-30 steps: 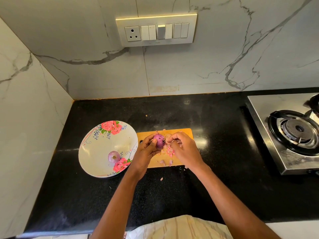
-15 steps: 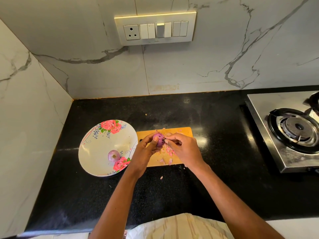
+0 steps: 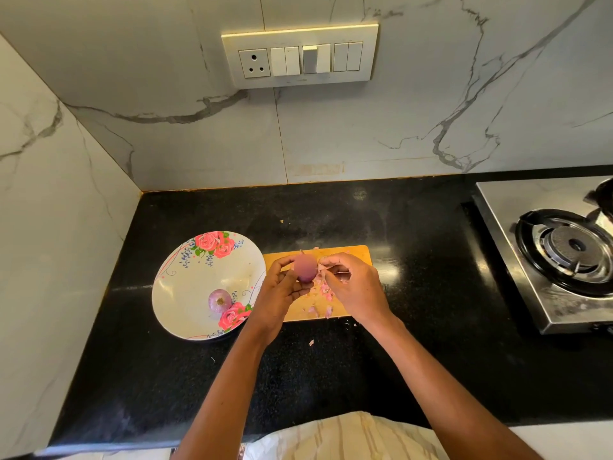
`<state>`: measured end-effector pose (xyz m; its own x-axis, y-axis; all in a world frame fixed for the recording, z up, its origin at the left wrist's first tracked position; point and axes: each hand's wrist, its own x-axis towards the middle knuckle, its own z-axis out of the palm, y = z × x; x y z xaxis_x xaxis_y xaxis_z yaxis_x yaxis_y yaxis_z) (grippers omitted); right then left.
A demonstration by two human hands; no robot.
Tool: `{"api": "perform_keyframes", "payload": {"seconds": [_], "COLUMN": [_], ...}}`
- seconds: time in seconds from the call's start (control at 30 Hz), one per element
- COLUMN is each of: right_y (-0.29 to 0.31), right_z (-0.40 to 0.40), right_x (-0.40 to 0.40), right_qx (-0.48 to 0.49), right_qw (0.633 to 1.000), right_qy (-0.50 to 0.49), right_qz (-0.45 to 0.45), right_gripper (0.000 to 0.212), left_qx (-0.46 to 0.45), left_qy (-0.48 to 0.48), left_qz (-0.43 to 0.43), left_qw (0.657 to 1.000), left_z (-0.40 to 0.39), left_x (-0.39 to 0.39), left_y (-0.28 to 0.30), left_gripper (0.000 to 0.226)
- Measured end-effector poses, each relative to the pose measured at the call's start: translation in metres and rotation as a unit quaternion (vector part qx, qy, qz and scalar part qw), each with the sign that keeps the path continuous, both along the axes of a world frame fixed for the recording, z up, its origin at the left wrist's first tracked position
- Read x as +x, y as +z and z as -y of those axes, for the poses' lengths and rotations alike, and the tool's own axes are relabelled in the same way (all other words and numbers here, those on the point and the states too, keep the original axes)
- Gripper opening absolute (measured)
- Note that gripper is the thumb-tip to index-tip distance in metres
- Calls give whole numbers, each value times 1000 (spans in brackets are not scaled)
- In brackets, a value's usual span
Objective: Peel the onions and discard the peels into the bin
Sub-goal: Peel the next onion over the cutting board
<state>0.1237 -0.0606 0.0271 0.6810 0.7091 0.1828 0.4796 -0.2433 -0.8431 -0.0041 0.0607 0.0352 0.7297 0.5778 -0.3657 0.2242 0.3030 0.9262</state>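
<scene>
Left hand (image 3: 282, 290) has its fingers curled round a purple onion (image 3: 304, 267), lifted above the far left part of the wooden cutting board (image 3: 358, 255). Right hand (image 3: 356, 287) sits just beside it, fingertips pinched together on a thin scrap of peel (image 3: 323, 266), pulled a touch away from the bulb. Count them: two onions, one in the grip and a second onion (image 3: 219, 300) lying in the floral plate (image 3: 185, 293) at the bench's left side. One board, with loose pink peel bits (image 3: 323, 290) scattered on it near its front edge.
</scene>
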Motion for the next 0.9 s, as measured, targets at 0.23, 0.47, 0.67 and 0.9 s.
{"api": "perform_keyframes", "payload": {"seconds": [0.23,0.47,0.67,0.9], "right_y": [5,5,2,2], "right_z": [-1,2,2,2], "right_x": [-3,-1,1,10], "right_qx": [8,27,26,17], "right_qw": [999,1000,998,1000], "right_qy": [9,11,-5,-15], "right_qz": [-34,5,53,-8], "right_gripper": [28,20,17,14], "left_qx": [-11,30,38,27], "left_qy": [-14,-43,-63,-40], "left_qz": [-4,-16,-20,-22], "left_qw": [1000,998,997,999], "left_z": [-2,-4,-4,1], "left_x": [2,3,4,7], "left_y": [0,1,-3,-2], "left_gripper": [30,51,40,27]}}
